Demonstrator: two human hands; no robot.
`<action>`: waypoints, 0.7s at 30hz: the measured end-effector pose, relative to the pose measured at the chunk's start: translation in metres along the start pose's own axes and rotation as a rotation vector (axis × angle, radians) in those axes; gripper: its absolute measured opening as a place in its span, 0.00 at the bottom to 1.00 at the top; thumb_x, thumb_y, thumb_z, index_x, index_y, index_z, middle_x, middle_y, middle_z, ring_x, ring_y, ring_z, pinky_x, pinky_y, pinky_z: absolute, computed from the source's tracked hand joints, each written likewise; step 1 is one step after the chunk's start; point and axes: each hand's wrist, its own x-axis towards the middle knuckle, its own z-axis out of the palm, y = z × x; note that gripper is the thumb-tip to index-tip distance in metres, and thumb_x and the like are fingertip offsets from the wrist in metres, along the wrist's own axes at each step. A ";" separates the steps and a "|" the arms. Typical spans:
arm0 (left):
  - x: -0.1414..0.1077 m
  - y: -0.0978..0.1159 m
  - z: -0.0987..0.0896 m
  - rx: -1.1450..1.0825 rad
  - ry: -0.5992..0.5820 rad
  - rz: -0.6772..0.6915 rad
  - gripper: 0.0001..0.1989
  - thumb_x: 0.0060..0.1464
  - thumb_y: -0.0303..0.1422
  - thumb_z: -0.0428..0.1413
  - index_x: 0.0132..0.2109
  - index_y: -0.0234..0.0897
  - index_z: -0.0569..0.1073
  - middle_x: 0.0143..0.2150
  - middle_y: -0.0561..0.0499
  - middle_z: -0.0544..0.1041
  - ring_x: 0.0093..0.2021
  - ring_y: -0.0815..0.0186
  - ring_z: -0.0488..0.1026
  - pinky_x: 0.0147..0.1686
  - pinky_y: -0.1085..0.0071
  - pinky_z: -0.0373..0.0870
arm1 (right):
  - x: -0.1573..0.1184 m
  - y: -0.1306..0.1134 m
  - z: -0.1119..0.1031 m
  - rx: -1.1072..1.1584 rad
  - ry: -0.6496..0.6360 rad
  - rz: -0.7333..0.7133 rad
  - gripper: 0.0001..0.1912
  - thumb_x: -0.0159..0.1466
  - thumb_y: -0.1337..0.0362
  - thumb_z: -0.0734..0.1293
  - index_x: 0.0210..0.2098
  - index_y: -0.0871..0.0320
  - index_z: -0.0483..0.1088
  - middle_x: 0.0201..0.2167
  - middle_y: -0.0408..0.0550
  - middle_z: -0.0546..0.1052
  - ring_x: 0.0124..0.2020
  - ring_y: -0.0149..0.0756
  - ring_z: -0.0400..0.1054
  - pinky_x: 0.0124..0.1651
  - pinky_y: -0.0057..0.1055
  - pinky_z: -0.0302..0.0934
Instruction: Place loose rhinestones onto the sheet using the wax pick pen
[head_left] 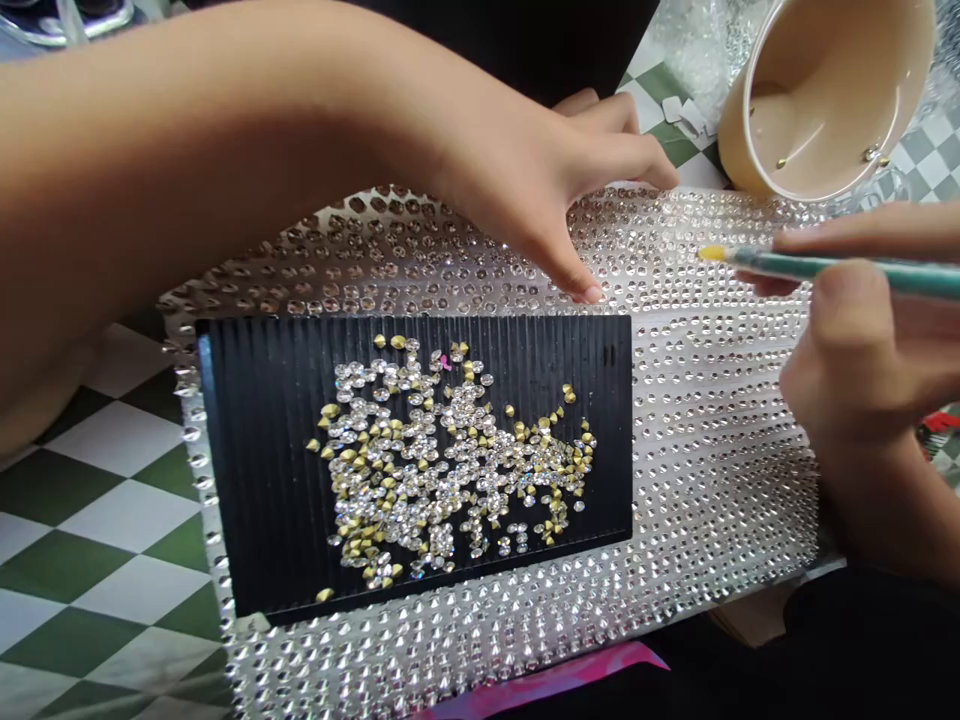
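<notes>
My left hand (559, 185) reaches in from the left over the far edge of a rhinestone-covered panel (712, 430). Its thumb lies on the stones, apart from the fingers, which stretch over that edge. Between the fingers of my right hand (862, 350) is a slim teal picker pen (825, 268), its yellow tip pointing left above the panel. On the panel rests a black ridged tray (274, 470) with many loose rhinestones (450, 470), some showing clear faces and others gold backs. A small pink bit (445, 362) lies among them.
A cream cup (825, 100) lies tipped at the upper right, with a few stones inside. Clear plastic wrapping (694, 45) and small white pieces (686, 115) are nearby. A green-and-white checkered surface (112, 520) lies underneath. A pink-purple strip (555, 680) shows at the near edge.
</notes>
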 end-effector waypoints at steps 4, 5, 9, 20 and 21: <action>0.002 0.002 0.001 0.005 -0.001 0.019 0.63 0.33 0.70 0.41 0.73 0.42 0.44 0.67 0.53 0.51 0.69 0.49 0.51 0.71 0.59 0.45 | 0.006 0.016 0.014 -0.029 0.127 -0.105 0.10 0.64 0.76 0.67 0.38 0.60 0.80 0.34 0.49 0.83 0.34 0.34 0.77 0.40 0.33 0.71; 0.002 0.003 0.001 0.006 -0.003 0.024 0.64 0.33 0.70 0.41 0.73 0.41 0.44 0.67 0.53 0.51 0.69 0.48 0.52 0.71 0.58 0.46 | 0.007 0.018 0.016 -0.043 0.103 -0.103 0.10 0.64 0.77 0.67 0.38 0.61 0.80 0.34 0.50 0.83 0.35 0.34 0.78 0.40 0.32 0.72; -0.001 0.002 0.001 0.012 0.001 0.011 0.64 0.31 0.70 0.40 0.74 0.42 0.43 0.67 0.54 0.51 0.69 0.50 0.52 0.71 0.58 0.46 | 0.005 0.020 0.017 -0.046 0.069 -0.087 0.10 0.63 0.75 0.68 0.41 0.62 0.79 0.37 0.47 0.83 0.37 0.33 0.79 0.42 0.33 0.75; 0.002 0.003 -0.001 0.014 -0.004 -0.002 0.65 0.30 0.70 0.40 0.74 0.43 0.43 0.68 0.51 0.49 0.71 0.49 0.48 0.70 0.54 0.48 | 0.006 0.022 0.018 -0.033 0.121 -0.120 0.13 0.60 0.75 0.69 0.42 0.57 0.80 0.37 0.46 0.84 0.36 0.35 0.79 0.41 0.35 0.76; 0.002 0.003 -0.001 0.016 -0.003 0.002 0.65 0.31 0.70 0.41 0.74 0.43 0.43 0.69 0.51 0.49 0.71 0.49 0.48 0.70 0.54 0.47 | 0.006 0.017 0.015 -0.031 0.142 -0.121 0.13 0.60 0.75 0.69 0.41 0.56 0.80 0.36 0.46 0.84 0.34 0.35 0.79 0.38 0.35 0.75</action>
